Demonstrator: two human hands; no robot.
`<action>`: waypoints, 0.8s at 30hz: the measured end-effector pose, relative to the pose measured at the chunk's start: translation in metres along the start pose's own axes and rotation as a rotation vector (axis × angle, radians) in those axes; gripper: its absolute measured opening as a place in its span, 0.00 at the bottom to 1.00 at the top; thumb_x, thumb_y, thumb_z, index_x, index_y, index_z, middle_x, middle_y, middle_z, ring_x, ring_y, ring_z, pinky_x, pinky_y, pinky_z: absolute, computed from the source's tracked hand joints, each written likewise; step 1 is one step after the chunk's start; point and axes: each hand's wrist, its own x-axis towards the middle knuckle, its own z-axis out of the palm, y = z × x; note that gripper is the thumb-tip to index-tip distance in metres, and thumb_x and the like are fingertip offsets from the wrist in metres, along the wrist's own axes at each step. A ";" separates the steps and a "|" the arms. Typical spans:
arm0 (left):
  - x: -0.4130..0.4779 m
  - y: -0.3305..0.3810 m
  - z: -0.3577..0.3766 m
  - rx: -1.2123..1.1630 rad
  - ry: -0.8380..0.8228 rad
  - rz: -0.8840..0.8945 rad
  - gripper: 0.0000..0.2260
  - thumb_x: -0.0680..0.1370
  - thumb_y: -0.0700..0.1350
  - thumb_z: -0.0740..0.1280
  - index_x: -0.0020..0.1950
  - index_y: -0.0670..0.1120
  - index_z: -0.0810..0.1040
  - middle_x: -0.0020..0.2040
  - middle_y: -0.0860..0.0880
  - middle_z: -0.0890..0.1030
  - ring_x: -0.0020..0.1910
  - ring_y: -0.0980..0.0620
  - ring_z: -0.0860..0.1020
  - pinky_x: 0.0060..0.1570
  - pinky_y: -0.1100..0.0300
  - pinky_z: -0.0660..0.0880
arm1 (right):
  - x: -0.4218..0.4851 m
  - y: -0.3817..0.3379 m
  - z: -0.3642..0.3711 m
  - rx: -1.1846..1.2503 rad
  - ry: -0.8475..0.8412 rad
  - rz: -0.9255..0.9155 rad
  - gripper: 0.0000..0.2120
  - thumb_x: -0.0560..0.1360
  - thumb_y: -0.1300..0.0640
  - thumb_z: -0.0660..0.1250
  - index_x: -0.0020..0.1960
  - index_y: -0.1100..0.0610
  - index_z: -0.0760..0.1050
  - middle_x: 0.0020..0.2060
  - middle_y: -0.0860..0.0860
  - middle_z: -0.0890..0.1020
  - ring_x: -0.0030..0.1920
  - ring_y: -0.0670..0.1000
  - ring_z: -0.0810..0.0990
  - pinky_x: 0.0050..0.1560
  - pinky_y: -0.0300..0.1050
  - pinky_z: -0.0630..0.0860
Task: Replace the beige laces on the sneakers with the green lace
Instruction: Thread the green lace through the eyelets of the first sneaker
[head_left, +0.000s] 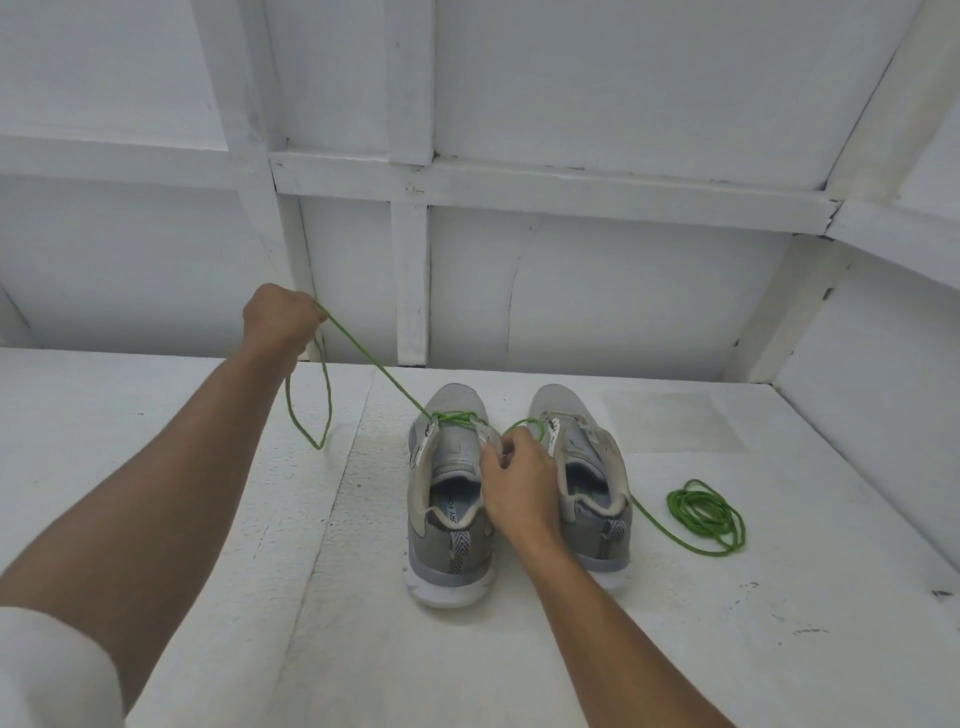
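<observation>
Two grey sneakers stand side by side on the white table, toes pointing away from me. A green lace (374, 364) crosses the front eyelets of the left sneaker (449, 499). My left hand (278, 319) is raised at the far left and grips this lace, pulling it taut, with a loose loop hanging below the fist. My right hand (519, 486) pinches the other end of the lace at the left sneaker's right eyelet row. The right sneaker (584, 467) is partly hidden behind my right hand. No beige lace is visible.
A coiled second green lace (706, 512) lies on the table (208, 519) to the right of the sneakers, with a strand trailing toward the right sneaker. A white panelled wall (571, 156) rises just behind the table.
</observation>
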 end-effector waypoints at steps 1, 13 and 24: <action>0.000 0.000 -0.001 -0.033 -0.002 -0.025 0.09 0.78 0.37 0.62 0.51 0.37 0.82 0.36 0.42 0.75 0.30 0.46 0.69 0.34 0.57 0.68 | 0.000 0.000 0.000 0.007 0.002 0.002 0.08 0.79 0.53 0.62 0.45 0.57 0.72 0.42 0.53 0.77 0.44 0.54 0.75 0.43 0.45 0.69; -0.028 -0.012 0.017 0.365 -0.436 0.049 0.08 0.80 0.33 0.58 0.45 0.32 0.75 0.53 0.38 0.83 0.36 0.46 0.71 0.31 0.59 0.65 | 0.019 -0.022 -0.019 -0.136 -0.301 0.115 0.11 0.75 0.49 0.62 0.50 0.56 0.73 0.46 0.51 0.79 0.46 0.53 0.76 0.38 0.45 0.70; -0.063 -0.010 0.054 0.320 -0.610 0.213 0.05 0.79 0.38 0.64 0.45 0.44 0.76 0.43 0.47 0.85 0.34 0.50 0.81 0.29 0.63 0.71 | 0.071 -0.044 -0.014 -0.015 -0.574 0.341 0.10 0.73 0.55 0.68 0.40 0.60 0.72 0.40 0.57 0.79 0.40 0.58 0.82 0.45 0.51 0.83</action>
